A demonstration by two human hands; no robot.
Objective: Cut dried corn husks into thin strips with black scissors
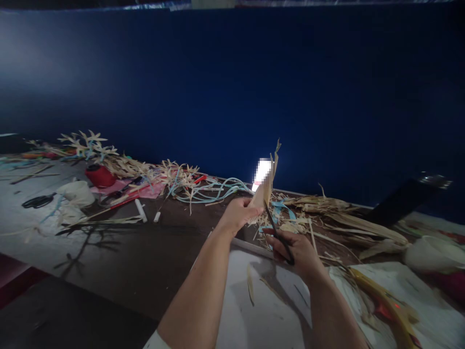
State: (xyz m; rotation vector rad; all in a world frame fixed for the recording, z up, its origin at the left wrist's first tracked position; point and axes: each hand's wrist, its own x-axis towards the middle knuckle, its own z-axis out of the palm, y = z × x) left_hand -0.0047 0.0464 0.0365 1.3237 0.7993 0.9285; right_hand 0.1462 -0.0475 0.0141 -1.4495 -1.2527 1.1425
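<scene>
My left hand [238,214] is closed around the lower end of a dry, tan corn husk strip [267,182], holding it upright above the table. My right hand [296,253] grips black scissors [278,233], whose blades point up at the base of the husk. Below both hands lies a white sheet [254,320] with a few husk slivers on it. More dry husks [348,218] are piled just right of my hands.
A dark table [145,257] runs along a blue wall. At the left lie straw star shapes [87,143], a red spool [100,175], a white cup [77,192], another pair of black scissors [38,200], blue strips [210,190] and white glue sticks [141,211].
</scene>
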